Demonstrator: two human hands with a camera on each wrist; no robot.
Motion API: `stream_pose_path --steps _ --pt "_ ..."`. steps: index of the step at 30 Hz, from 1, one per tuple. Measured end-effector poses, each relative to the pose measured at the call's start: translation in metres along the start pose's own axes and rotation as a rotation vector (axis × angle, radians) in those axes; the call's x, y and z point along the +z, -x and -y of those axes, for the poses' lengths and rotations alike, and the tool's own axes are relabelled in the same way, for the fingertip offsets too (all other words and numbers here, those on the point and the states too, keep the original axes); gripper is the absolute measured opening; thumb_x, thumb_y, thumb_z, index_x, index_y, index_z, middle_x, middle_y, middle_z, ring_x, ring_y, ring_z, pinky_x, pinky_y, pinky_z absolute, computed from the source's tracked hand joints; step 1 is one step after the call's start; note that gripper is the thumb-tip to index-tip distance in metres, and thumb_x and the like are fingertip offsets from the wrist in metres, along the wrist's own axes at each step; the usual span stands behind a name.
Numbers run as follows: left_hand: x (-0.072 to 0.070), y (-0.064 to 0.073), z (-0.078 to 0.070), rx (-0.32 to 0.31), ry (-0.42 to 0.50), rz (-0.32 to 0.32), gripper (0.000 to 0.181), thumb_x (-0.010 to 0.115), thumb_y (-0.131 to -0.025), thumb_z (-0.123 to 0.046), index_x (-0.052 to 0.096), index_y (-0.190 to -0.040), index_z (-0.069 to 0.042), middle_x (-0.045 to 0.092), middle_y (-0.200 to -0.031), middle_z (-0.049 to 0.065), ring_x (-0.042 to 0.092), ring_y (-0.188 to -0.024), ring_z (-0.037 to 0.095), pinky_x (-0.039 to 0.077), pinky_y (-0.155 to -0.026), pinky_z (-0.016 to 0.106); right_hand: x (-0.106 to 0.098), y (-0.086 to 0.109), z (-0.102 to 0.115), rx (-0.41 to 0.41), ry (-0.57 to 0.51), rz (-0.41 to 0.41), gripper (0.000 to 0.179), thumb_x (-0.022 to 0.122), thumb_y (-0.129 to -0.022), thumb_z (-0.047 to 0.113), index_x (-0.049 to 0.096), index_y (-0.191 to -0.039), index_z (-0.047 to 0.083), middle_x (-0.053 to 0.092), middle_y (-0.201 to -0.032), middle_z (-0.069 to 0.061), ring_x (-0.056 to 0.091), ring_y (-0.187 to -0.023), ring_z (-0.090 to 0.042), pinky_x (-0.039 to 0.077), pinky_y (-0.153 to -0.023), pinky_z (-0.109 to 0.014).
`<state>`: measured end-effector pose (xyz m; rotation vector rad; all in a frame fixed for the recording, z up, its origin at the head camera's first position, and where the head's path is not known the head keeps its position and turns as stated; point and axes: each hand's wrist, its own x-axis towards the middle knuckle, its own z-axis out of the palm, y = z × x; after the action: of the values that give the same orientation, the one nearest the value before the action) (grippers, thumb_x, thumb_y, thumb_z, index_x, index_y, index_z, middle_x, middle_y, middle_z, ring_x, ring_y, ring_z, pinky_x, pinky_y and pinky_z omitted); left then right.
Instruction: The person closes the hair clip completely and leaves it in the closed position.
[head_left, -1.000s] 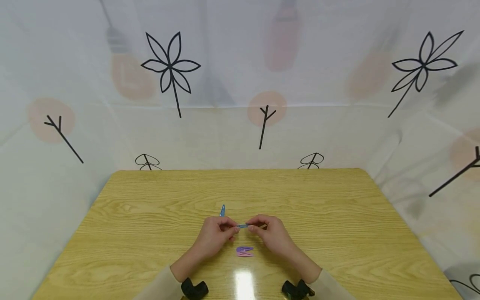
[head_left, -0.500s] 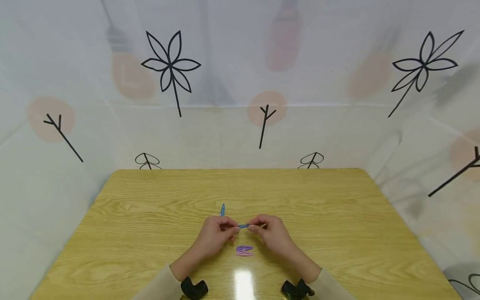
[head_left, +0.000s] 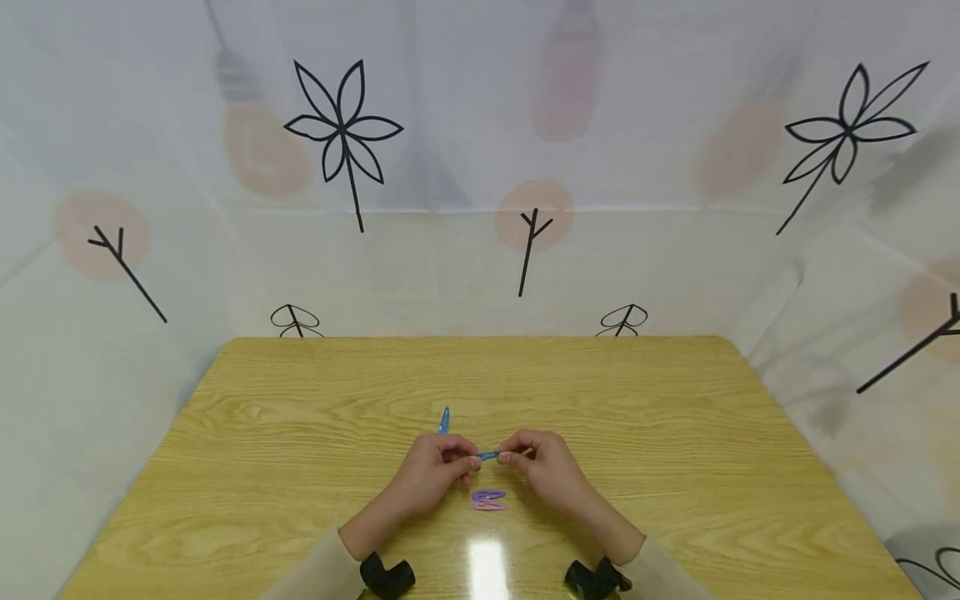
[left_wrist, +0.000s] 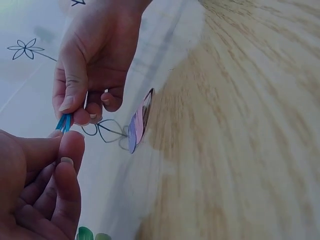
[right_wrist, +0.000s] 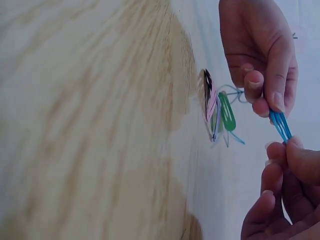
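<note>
From the head view we see both hands meeting over one blue snap hair clip [head_left: 488, 456], held above the wood-grain table [head_left: 637, 417]. The left hand [head_left: 431, 471] pinches its end at 9 o'clock between thumb and fingers; the right hand [head_left: 547, 467] pinches the end at 3 o'clock the same way. Between the two hands only a short middle stretch shows to us from above.

Taking 12 o'clock as straight away from the person, we find a second blue clip [head_left: 444, 420] at 10 o'clock from the held one, its near end hidden behind the left hand. At 6 o'clock a purple snap clip [head_left: 488, 496] and a pink snap clip [head_left: 489, 506] lie side by side on the table, purple on the far side.

The wrist views give us what the head view does not. In the right wrist view we make out the held clip's slotted frame, and at 4 o'clock from the pink one a dark green snap clip [right_wrist: 228, 111], with a paler green thing partly covered beside it. The left wrist view catches green only at its bottom edge, cut off. Whether the held clip is snapped flat, we cannot tell from any of them.
</note>
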<state>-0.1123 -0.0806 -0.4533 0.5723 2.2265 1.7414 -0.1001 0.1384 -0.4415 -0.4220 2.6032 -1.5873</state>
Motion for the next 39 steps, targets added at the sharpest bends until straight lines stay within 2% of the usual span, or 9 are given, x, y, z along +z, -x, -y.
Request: stream_pose_path --steps 4,12,26,33,39 --pt "0.0003 -0.0006 -0.0009 -0.004 0.002 0.008 0.011 0.063 -0.096 0.002 0.07 -0.098 0.009 0.069 -0.082 0.022 0.067 -0.072 0.041 0.053 -0.063 0.03 -0.001 0.0008 0.0018 -0.008 -0.018 0.015 0.006 0.07 -0.093 0.011 0.075 -0.091 0.008 0.069 -0.085 0.0 0.051 -0.066 -0.013 0.042 -0.056 -0.025" --pt "-0.0024 0.0008 -0.0019 0.019 0.017 0.027 0.012 0.066 -0.096 -0.006 0.072 -0.097 0.004 0.07 -0.081 0.015 0.068 -0.071 0.032 0.053 -0.064 0.029 -0.0019 0.0019 -0.0011 -0.013 -0.025 0.033 0.006 0.069 -0.094 0.01 0.074 -0.09 0.009 0.068 -0.085 0.002 0.05 -0.065 -0.011 0.042 -0.055 -0.024" --pt "-0.0037 0.0015 -0.0014 0.023 0.047 0.034 0.01 0.065 -0.096 -0.003 0.072 -0.096 0.005 0.07 -0.082 0.018 0.068 -0.071 0.035 0.053 -0.063 0.031 -0.0031 0.0027 -0.0019 -0.03 -0.035 0.057 0.006 0.069 -0.094 0.01 0.074 -0.091 0.008 0.067 -0.084 0.001 0.047 -0.061 -0.008 0.041 -0.053 -0.023" --pt "-0.0022 0.0014 -0.001 0.03 0.0 0.034 0.01 0.064 -0.095 0.002 0.071 -0.095 0.009 0.069 -0.08 0.02 0.067 -0.071 0.04 0.055 -0.066 0.036 -0.0043 0.0033 -0.0019 -0.015 -0.038 0.076 0.007 0.069 -0.094 0.009 0.074 -0.09 0.009 0.067 -0.084 0.002 0.047 -0.062 -0.009 0.04 -0.055 -0.023" --pt "-0.0037 0.0022 0.0003 0.04 0.036 0.039 0.01 0.066 -0.095 -0.003 0.072 -0.096 0.005 0.071 -0.08 0.015 0.069 -0.071 0.034 0.055 -0.065 0.033 -0.0043 0.0039 -0.0023 -0.024 -0.04 0.087 0.007 0.068 -0.094 0.01 0.074 -0.09 0.008 0.068 -0.084 0.002 0.045 -0.06 -0.008 0.039 -0.054 -0.023"
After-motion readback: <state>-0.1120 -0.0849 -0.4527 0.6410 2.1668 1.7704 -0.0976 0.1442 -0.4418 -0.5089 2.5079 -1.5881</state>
